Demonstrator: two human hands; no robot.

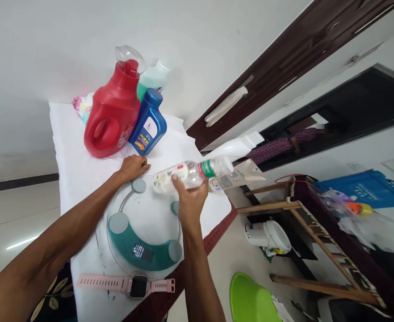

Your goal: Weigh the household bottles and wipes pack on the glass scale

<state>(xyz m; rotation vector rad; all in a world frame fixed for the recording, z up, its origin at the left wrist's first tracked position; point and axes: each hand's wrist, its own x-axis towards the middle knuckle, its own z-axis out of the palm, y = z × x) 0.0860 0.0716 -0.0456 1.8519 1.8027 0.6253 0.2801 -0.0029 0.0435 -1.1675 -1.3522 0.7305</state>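
My right hand (192,197) grips a clear plastic bottle (193,174) with a white label and a green-and-red band. The bottle is tilted nearly flat, slightly blurred, above the far right part of a round glass bathroom scale (140,257) with teal trim and a lit display. My left hand (135,167) rests on the white cloth at the scale's far edge, its fingers curled in and nothing visible in them. Just beyond it stand a blue bottle (149,125) and a big red detergent jug (115,112). A pink-strapped smartwatch (138,286) lies on the near side of the scale.
Behind the jug are a green-liquid bottle (155,78) and a colourful packet (82,106). A white bottle (237,146) and a beige pouch (237,175) stand at the table's right edge. On the floor sit a green basin (250,299) and a white bucket (267,235).
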